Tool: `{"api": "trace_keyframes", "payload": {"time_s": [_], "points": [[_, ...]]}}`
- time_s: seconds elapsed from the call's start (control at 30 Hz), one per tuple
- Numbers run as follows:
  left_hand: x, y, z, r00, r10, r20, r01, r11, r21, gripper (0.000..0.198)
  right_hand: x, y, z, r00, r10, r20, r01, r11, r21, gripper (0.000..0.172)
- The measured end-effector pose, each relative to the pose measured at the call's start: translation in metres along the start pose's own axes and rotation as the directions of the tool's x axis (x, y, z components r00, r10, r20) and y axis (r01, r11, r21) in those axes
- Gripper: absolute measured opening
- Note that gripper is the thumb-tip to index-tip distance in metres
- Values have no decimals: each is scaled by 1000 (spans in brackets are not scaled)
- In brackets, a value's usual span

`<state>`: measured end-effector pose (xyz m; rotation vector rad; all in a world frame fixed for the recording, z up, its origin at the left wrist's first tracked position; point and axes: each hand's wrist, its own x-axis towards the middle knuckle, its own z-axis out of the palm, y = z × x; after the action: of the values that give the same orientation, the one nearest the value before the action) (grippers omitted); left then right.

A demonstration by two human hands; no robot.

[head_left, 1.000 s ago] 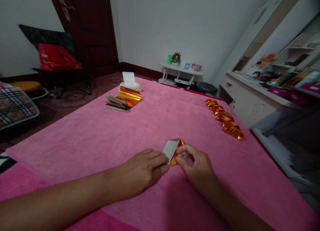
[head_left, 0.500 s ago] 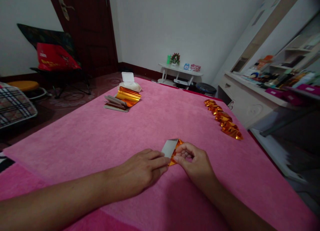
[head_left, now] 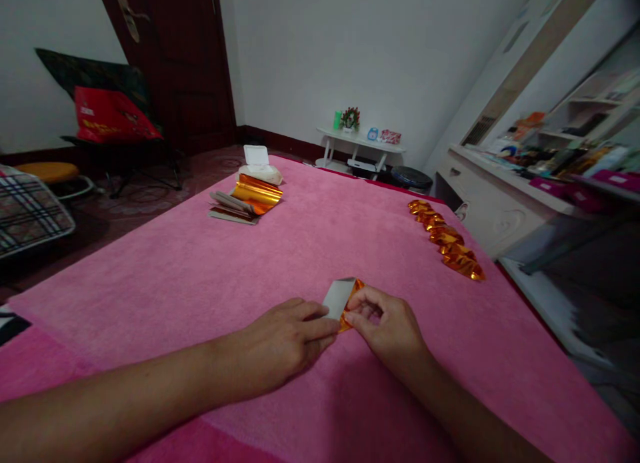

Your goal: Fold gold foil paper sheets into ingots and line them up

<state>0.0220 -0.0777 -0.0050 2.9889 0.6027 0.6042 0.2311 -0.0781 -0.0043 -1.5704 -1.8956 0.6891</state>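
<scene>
A small sheet of gold foil paper (head_left: 339,296), partly folded over, lies on the pink cloth between my hands. Its pale grey back faces up on the left, and a gold strip shows on the right. My left hand (head_left: 285,339) has its fingers together on the paper's near left edge, holding it against the cloth; its thumb is mostly hidden. On the other side, my right hand (head_left: 390,319) pinches the gold edge between thumb and forefinger, with the remaining fingers curled. The fingers cover part of the fold.
A row of folded gold foil pieces (head_left: 445,239) runs along the right of the pink cloth (head_left: 190,283). At the back left lie a stack of foil sheets (head_left: 240,206), partly curled up, and a white pack with a raised lid (head_left: 257,163). A cluttered dresser (head_left: 505,196) stands at right.
My right hand has shifted very slightly left along the gold edge, its fingertips closer to the fold. The left hand stays where it was.
</scene>
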Motion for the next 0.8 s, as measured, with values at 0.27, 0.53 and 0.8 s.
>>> {"api": "trace_keyframes", "payload": {"time_s": [0.27, 0.53, 0.8], "points": [[0, 0, 1, 1000, 3, -17, -3, 999, 44, 25, -18, -16, 3, 950, -312, -24, 278, 875, -396, 16], [0, -2, 1, 999, 41, -29, -39, 998, 46, 24, -33, -16, 4, 924, -378, 61, 334, 719, -609, 19], [0, -1, -2, 1000, 8, -12, -8, 1000, 1, 25, -40, -16, 11, 906, -416, 75, 369, 692, -620, 21]]}}
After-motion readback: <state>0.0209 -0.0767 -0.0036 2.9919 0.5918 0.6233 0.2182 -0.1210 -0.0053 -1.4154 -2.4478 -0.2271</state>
